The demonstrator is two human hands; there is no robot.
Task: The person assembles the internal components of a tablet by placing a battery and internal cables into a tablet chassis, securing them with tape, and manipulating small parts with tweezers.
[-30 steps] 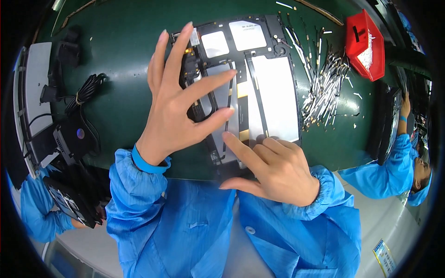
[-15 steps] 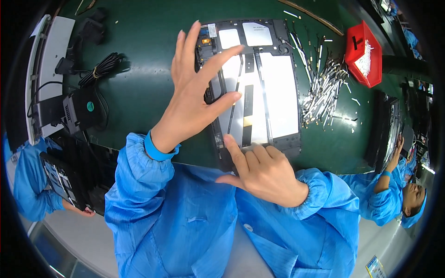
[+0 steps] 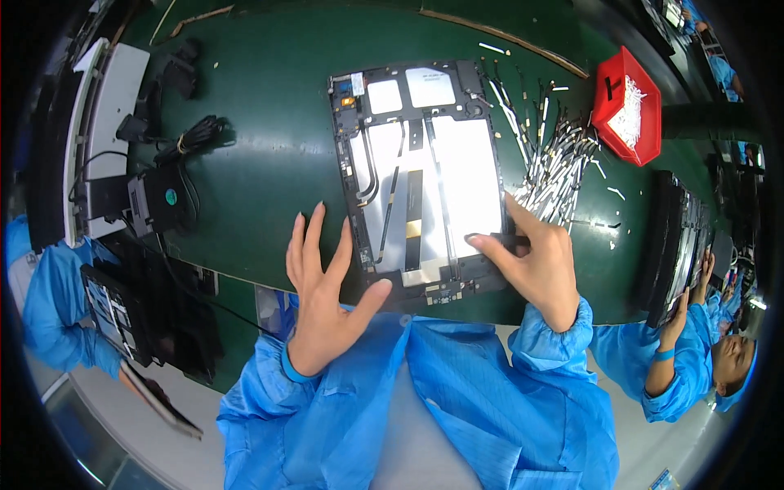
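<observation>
An opened tablet (image 3: 467, 188) lies on the green table in front of me, with silvery panels, black frame parts and thin dark cables inside. My left hand (image 3: 327, 290) is open by its near left corner, fingers spread, the thumb tip close to the near edge. At the near right edge my right hand (image 3: 535, 257) pinches the tablet, thumb on top and fingers at the side. A dark piece shows between that thumb and fingers; whether it belongs to the frame I cannot tell. A small connector board (image 3: 445, 297) shows along the near edge.
Right of the tablet lies a pile of thin black-and-white strips (image 3: 557, 175). Behind it stands a red bin (image 3: 651, 143) with white pieces. A black adapter and a cable bundle (image 3: 196, 139) sit at left. Co-workers in blue flank me; stacked dark devices (image 3: 674, 245) stand at right.
My left hand has come off the tablet's upper part, down to its near left corner. The right hand has moved from the near edge to the right edge. The tablet appears slightly turned.
</observation>
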